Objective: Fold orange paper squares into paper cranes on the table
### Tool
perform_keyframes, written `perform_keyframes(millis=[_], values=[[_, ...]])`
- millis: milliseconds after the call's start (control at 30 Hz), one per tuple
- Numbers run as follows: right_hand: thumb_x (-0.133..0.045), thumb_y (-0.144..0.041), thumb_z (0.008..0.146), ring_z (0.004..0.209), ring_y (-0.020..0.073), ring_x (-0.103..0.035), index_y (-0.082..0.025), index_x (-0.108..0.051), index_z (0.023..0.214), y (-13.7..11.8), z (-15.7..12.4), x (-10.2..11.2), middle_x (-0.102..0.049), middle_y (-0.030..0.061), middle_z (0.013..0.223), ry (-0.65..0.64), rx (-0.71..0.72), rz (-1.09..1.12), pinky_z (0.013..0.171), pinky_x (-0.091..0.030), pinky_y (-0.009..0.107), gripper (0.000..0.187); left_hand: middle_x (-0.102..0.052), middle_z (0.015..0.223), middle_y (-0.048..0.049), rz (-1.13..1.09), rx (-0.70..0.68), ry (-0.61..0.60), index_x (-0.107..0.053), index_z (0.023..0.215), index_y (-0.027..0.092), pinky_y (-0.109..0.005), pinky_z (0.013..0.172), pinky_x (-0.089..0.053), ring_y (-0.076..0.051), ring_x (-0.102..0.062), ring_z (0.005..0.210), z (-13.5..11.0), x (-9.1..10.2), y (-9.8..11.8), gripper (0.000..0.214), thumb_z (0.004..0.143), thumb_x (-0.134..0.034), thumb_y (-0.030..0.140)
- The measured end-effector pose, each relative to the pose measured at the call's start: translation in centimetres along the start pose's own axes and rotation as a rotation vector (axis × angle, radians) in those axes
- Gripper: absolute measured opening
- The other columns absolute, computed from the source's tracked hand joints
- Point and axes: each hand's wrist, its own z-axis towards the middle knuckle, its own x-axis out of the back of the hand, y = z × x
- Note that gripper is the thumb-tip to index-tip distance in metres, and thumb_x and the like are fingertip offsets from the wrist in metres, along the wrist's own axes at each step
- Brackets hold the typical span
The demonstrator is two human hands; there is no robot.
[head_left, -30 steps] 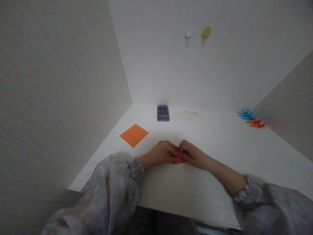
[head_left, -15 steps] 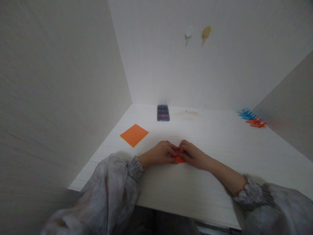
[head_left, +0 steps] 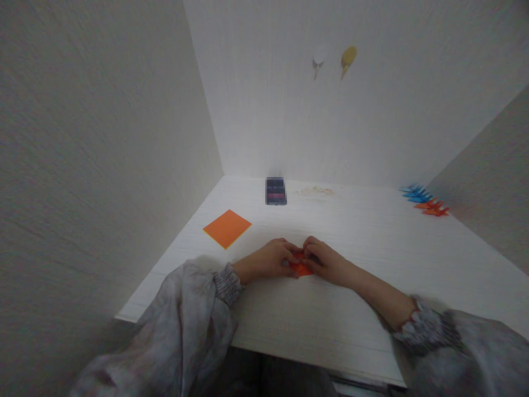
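At the middle of the white table, a small piece of folded orange-red origami paper [head_left: 303, 269] lies between my two hands. My left hand [head_left: 276, 258] closes on its left side, with the fingers bent over the paper. From the other side my right hand [head_left: 324, 259] pinches the paper, thumb and fingertips close together. The fingers cover much of the paper, so its folded shape is only partly seen. To the left of my left hand, a stack of square orange paper [head_left: 227, 228] lies flat on the table.
Several blue folded paper figures [head_left: 417, 193] and orange folded paper figures [head_left: 433, 208] stand in a row by the right wall. A blurred-out dark object [head_left: 275, 191] is at the back. White [head_left: 319, 55] and yellow hooks [head_left: 349, 55] hang on the back wall.
My left fingers have shifted slightly, showing a little more of the orange-red paper. Both hands otherwise keep their place.
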Motion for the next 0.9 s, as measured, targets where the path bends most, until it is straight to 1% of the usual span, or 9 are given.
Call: perform_keyframes(millis=[200,300,400,467,567,700,900], values=[[-0.049,-0.017,0.074,0.07,0.0136,-0.047,-0.016,-0.048,0.066,0.0,0.0,0.1,-0.048,0.0039,0.08,-0.016,-0.003,-0.026,0.061,-0.039,0.027,0.008,-0.056,0.114,-0.0026,-0.02,-0.001,0.005,-0.065,0.091,0.021,-0.028,0.088,-0.032,-0.018,-0.052,0.099,-0.1,0.1,-0.1,0.029,0.069,-0.061,0.039],[-0.049,-0.017,0.073,0.069,0.0133,-0.046,-0.016,-0.048,0.066,-0.1,0.0,0.1,-0.048,0.0035,0.079,-0.008,-0.013,-0.033,0.061,-0.039,0.026,0.008,-0.058,0.112,-0.0005,-0.059,0.029,0.01,-0.067,0.087,0.021,-0.026,0.087,-0.033,-0.016,-0.054,0.095,-0.1,0.1,0.0,0.022,0.076,-0.054,0.035],[-0.048,-0.016,0.073,0.068,0.013,-0.046,-0.016,-0.047,0.065,-0.3,0.0,0.1,-0.048,0.0032,0.078,0.001,-0.014,-0.027,0.061,-0.039,0.026,0.008,-0.062,0.104,0.001,-0.051,0.097,0.034,-0.068,0.074,0.019,-0.025,0.083,-0.035,-0.013,-0.056,0.086,0.0,0.0,0.1,0.027,0.081,-0.046,0.033],[-0.048,-0.017,0.074,0.068,0.013,-0.046,-0.016,-0.047,0.065,-0.5,0.1,0.1,-0.048,0.0034,0.079,0.002,-0.018,-0.022,0.061,-0.039,0.027,0.008,-0.064,0.101,0.0012,-0.028,0.128,0.071,-0.068,0.071,0.019,-0.025,0.081,-0.036,-0.013,-0.056,0.085,0.1,-0.2,-0.1,0.026,0.079,-0.049,0.036],[-0.049,-0.018,0.074,0.068,0.0132,-0.046,-0.016,-0.049,0.065,-0.7,0.3,0.0,-0.049,0.0038,0.079,0.001,-0.034,-0.015,0.062,-0.04,0.027,0.009,-0.065,0.097,0.0015,0.01,0.166,0.126,-0.068,0.073,0.02,-0.025,0.08,-0.037,-0.015,-0.056,0.085,0.2,-0.5,-0.3,0.024,0.072,-0.056,0.041],[-0.049,-0.018,0.074,0.068,0.0135,-0.047,-0.016,-0.05,0.066,-0.9,0.5,0.0,-0.049,0.0037,0.078,0.007,-0.029,-0.011,0.062,-0.04,0.027,0.008,-0.065,0.095,0.0018,0.037,0.188,0.175,-0.067,0.07,0.02,-0.027,0.081,-0.037,-0.014,-0.056,0.083,0.2,-0.9,-0.6,0.023,0.068,-0.06,0.042],[-0.048,-0.017,0.074,0.068,0.0134,-0.047,-0.016,-0.048,0.065,-1.0,0.5,0.2,-0.048,0.0037,0.078,-0.01,-0.01,-0.011,0.062,-0.04,0.027,0.009,-0.064,0.097,0.0006,0.007,0.169,0.166,-0.067,0.073,0.019,-0.026,0.081,-0.038,-0.015,-0.056,0.085,0.1,-0.9,-0.6,0.025,0.066,-0.062,0.042]])
